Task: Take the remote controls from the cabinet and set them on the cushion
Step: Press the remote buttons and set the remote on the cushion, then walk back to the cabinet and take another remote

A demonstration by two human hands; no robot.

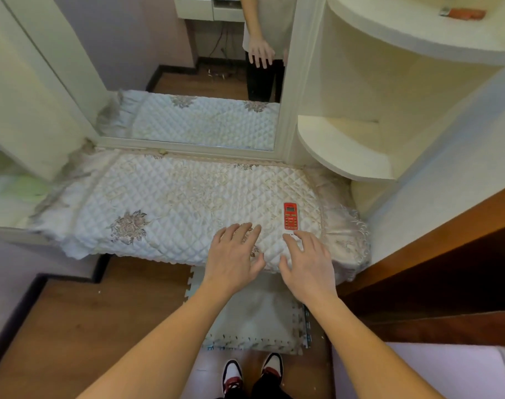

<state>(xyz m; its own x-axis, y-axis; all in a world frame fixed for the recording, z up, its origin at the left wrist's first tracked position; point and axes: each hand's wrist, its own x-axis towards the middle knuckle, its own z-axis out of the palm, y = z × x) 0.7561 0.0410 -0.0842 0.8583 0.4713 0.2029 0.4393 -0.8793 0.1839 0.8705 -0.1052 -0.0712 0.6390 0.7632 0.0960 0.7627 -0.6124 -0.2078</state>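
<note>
1. We are looking down at a quilted white cushion (pixel 165 203) that is lying against the foot of a mirror (pixel 188 67). The cream cabinet (pixel 346 145) is standing at 3 o'clock of the cushion.
2. The red remote control (pixel 290 216) is lying flat on the cushion, towards its 3 o'clock end. Its display end is pointing to 12 o'clock.
3. Our right hand (pixel 307 264) is reaching in palm down from 6 o'clock of the remote control. Its fingers (pixel 294 245) are lying straight and apart, clamped on nothing. The foremost tip is sitting at the remote control's white near end, and we cannot tell whether it is touching.
4. Our left hand (pixel 234 253) is lying palm down at 9 o'clock of the right hand, over the cushion's front edge. Its fingers (pixel 244 230) are spreading apart and holding nothing.
5. An orange object (pixel 465 13) is lying on the cabinet's top shelf, at 1 o'clock. It is too blurred for us to tell what it is.
6. A grey foam mat (pixel 260 318) is lying on the wooden floor (pixel 73 326) at 6 o'clock of the cushion. Our shoes (pixel 273 365) are standing just beyond the mat's near edge.
7. The mirror is reflecting the cushion and one hanging hand.
</note>
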